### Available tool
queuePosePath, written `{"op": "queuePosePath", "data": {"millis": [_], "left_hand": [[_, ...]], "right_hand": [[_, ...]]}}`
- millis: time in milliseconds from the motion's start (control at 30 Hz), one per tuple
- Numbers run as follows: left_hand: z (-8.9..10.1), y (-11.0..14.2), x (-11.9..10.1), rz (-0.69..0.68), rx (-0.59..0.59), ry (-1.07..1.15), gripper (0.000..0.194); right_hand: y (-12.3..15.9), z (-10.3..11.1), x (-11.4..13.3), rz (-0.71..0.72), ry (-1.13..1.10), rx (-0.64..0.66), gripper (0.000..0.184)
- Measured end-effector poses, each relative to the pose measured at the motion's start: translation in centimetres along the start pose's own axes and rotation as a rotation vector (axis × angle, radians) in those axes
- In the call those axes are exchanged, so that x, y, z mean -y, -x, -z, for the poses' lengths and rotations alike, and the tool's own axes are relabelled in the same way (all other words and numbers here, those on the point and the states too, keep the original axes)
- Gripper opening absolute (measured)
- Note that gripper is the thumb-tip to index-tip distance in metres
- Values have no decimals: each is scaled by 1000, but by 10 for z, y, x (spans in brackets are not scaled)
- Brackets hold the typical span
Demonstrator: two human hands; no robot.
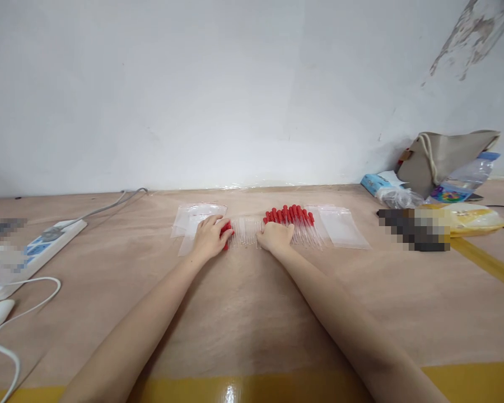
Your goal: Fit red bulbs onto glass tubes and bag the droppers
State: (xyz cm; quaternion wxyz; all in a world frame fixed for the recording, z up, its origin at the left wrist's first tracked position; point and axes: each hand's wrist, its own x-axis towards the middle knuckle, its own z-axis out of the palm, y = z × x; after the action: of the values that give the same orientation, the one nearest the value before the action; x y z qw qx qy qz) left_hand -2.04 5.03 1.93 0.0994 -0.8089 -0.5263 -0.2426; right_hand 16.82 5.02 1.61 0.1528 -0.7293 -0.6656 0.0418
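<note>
My left hand (210,235) curls down over a small group of red rubber bulbs (226,228), with red showing between thumb and fingers. Between my hands lies a row of thin clear glass tubes (244,232), side by side. My right hand (274,235) is closed at the right edge of that row; its fingertips are partly hidden, so what they pinch is unclear. Just beyond and right of it, several droppers with red bulbs (294,212) lie fanned out, their clear stems pointing toward me. Clear zip bags lie on the left (189,224) and on the right (345,228).
At left are a power strip (63,232), a grey cable (105,208) and a white cable (29,281). On the right sit a tissue pack (378,182), a beige bag (457,154), a plastic bottle (470,176) and a yellow packet (479,218). A white wall (235,95) rises behind.
</note>
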Motion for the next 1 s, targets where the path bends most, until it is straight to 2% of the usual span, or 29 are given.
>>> {"op": "queuePosePath", "data": {"millis": [133, 233, 400, 600, 800, 1000], "left_hand": [[-3, -16, 5, -129, 191, 43, 26], [-1, -17, 10, -89, 234, 101, 21], [4, -11, 21, -8, 212, 154, 22], [4, -8, 29, 37, 111, 154, 25], [7, -6, 24, 69, 47, 130, 25], [12, -7, 21, 109, -47, 135, 26]], "right_hand": [[1, -2, 2, 3, -5, -5, 27], [2, -4, 1, 12, -9, -8, 27], [3, -3, -2, 26, -15, -36, 27], [9, 6, -10, 38, -42, -116, 28], [30, 14, -41, 171, -53, -240, 21], [51, 8, -72, 259, -32, -336, 21]]}}
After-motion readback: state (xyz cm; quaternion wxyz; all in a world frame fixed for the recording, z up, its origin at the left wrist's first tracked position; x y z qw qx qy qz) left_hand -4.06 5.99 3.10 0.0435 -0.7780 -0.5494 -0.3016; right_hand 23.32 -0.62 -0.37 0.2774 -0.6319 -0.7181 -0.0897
